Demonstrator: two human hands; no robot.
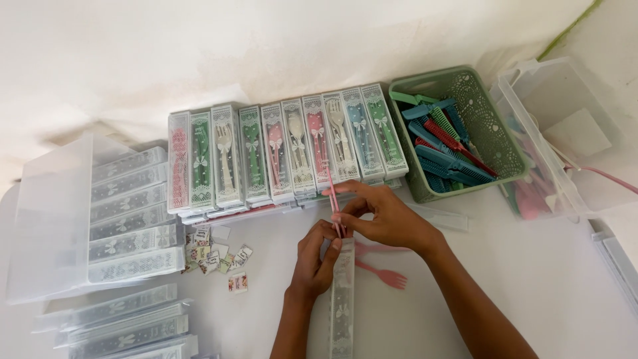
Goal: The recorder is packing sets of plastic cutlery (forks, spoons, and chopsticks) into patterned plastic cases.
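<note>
The left hand is closed round the far end of a clear lace-printed cutlery case, whose long axis runs near-to-far on the white bench, its open mouth toward the far side. The right hand, just beyond and touching the left at the fingertips, pinches a pair of pink chopsticks that stand almost in line with the case, their lower tips right at its mouth and their upper ends pointing far toward the row of filled cutlery cases. A pink fork lies just right of the case, nearer the right hand, with a green basket of combs well off to the far right.
</note>
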